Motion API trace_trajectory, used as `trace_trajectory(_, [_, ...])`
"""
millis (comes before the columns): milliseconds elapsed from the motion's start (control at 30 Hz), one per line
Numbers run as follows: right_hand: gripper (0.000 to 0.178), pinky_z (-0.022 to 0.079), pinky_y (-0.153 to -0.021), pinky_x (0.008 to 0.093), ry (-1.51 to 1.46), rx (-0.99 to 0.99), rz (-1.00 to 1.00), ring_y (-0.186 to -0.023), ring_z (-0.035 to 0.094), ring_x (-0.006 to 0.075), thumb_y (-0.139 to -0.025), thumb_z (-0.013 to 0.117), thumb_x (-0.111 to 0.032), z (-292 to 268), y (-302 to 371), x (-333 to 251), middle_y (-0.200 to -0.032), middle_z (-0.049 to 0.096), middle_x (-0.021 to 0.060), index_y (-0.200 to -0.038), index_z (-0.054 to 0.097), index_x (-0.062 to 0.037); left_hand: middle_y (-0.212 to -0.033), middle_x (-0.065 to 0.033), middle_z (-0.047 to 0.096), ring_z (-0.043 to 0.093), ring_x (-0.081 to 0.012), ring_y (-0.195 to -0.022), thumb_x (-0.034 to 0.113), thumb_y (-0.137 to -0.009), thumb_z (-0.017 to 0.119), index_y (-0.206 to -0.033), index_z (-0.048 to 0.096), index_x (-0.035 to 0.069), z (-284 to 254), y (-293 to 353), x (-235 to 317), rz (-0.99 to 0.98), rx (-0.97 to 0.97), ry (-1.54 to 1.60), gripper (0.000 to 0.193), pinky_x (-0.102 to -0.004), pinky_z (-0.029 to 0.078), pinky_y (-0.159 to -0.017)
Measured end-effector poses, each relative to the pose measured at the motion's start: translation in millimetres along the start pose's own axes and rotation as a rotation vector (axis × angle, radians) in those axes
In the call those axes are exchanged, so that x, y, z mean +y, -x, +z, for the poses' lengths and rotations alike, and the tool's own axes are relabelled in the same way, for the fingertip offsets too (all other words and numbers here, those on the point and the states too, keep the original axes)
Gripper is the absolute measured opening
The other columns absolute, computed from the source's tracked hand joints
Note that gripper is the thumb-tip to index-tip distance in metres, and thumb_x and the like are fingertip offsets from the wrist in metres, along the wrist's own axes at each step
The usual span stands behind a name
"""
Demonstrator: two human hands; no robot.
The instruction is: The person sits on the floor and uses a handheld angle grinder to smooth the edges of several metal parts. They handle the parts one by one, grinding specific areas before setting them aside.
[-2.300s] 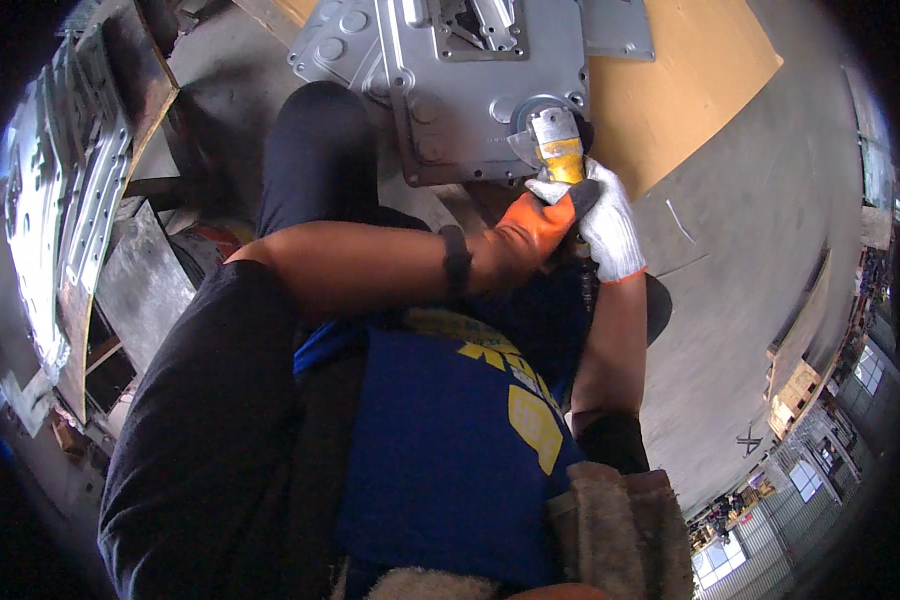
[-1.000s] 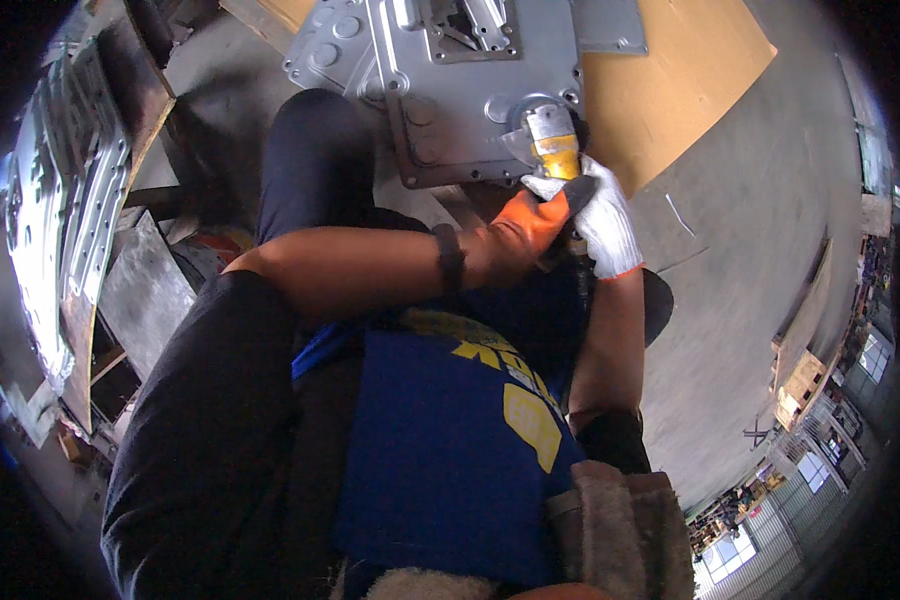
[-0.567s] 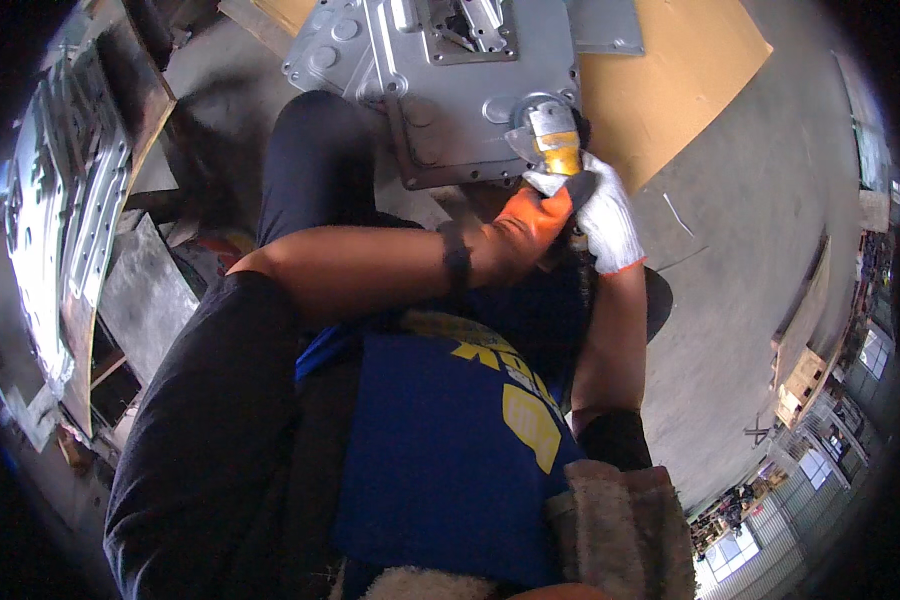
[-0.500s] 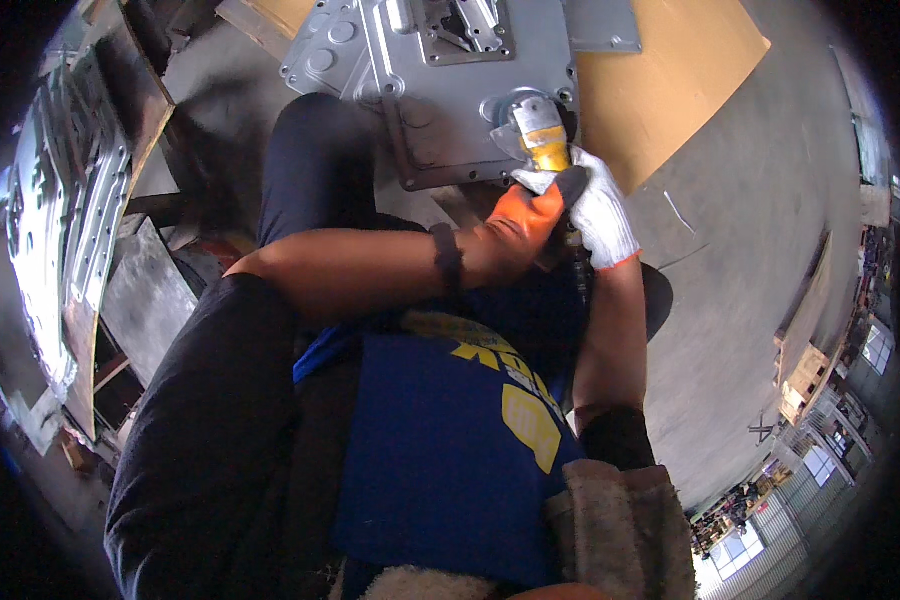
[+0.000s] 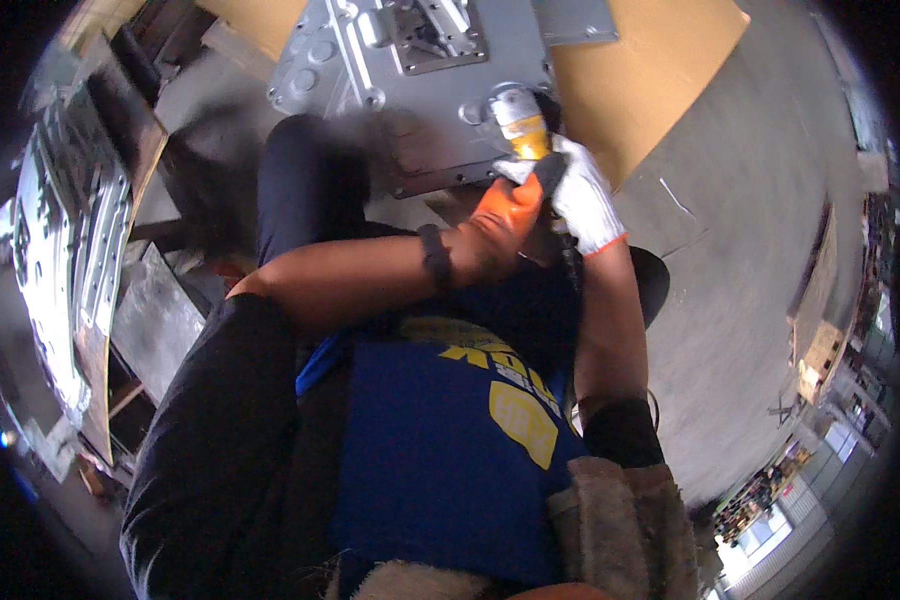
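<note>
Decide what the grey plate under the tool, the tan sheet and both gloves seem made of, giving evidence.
Grey plate: probably metal, satin finish; soft highlights around raised parts.
Tan sheet: perhaps cardboard or wood; flat, matt, plain brown.
Orange glove: likely rubber-coated; smooth, slightly shiny.
White glove: apparently knitted fabric, matt; faint ribbing.

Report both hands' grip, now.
Orange-gloved left hand: closed, holding the yellow-and-silver handheld grinder.
White-knit-gloved right hand: closed, holding that same grinder.

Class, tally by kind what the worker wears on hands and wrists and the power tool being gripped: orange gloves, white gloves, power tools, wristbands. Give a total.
Orange glove: 1
White glove: 1
Yellow-and-silver power tool: 1
Dark wristband: 1
Total: 4
</note>
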State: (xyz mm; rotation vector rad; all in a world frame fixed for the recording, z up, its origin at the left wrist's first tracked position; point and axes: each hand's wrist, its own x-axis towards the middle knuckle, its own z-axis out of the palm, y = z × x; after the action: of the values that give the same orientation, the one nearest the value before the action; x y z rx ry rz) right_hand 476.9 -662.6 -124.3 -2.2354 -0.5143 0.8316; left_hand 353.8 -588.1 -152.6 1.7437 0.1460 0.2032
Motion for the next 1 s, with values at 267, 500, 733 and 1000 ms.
trace_trajectory(267, [0.018, 0.054, -0.056, 0.0467, -0.015, 0.006, 0.057, -0.069, 0.069, 0.0344, -0.082, 0.059, -0.010, 3, 23, -6, -0.077, 0.067, 0.0211, -0.096, 0.066, -0.0022, -0.105, -0.0171, 0.061, 0.061, -0.0281, -0.097, 0.008, -0.095, 0.055, -0.130, 0.042, -0.004, -22, 10, 8, 0.162, -0.246, -0.257, 0.039, -0.0369, 0.051, -0.086])
trace_trajectory(500, [0.034, 0.051, -0.065, 0.0361, -0.548, 0.065, 0.100, -0.072, 0.066, 0.0242, -0.077, 0.078, -0.032, -32, 39, 22, -0.078, 0.067, 0.0075, -0.091, 0.067, -0.0033, -0.101, -0.0207, 0.059, 0.060, -0.0336, -0.093, -0.002, -0.083, 0.060, -0.117, 0.052, -0.006, -35, -13, 59, 0.871, -0.264, -0.673, 0.035, -0.0424, 0.050, -0.082])
trace_trajectory(733, [0.022, 0.058, -0.064, 0.0350, -1.599, 0.307, -0.046, -0.073, 0.066, 0.0216, -0.090, 0.067, -0.016, -71, 54, 32, -0.087, 0.066, 0.0095, -0.106, 0.063, -0.0004, -0.111, -0.0145, 0.062, 0.062, -0.0261, -0.099, 0.013, -0.091, 0.061, -0.124, 0.051, 0.001, -29, -11, -7, 0.168, -0.222, 0.087, 0.037, -0.0344, 0.050, -0.085])
trace_trajectory(1000, [0.023, 0.059, -0.057, 0.0394, -1.885, 0.580, -0.014, -0.068, 0.061, 0.0208, -0.084, 0.073, -0.016, -58, 52, 51, -0.083, 0.060, 0.0057, -0.102, 0.059, -0.0105, -0.115, -0.0167, 0.059, 0.058, -0.0307, -0.105, 0.007, -0.089, 0.061, -0.121, 0.053, -0.002, -84, -26, -60, 0.582, -0.048, -0.478, 0.034, -0.0406, 0.048, -0.090])
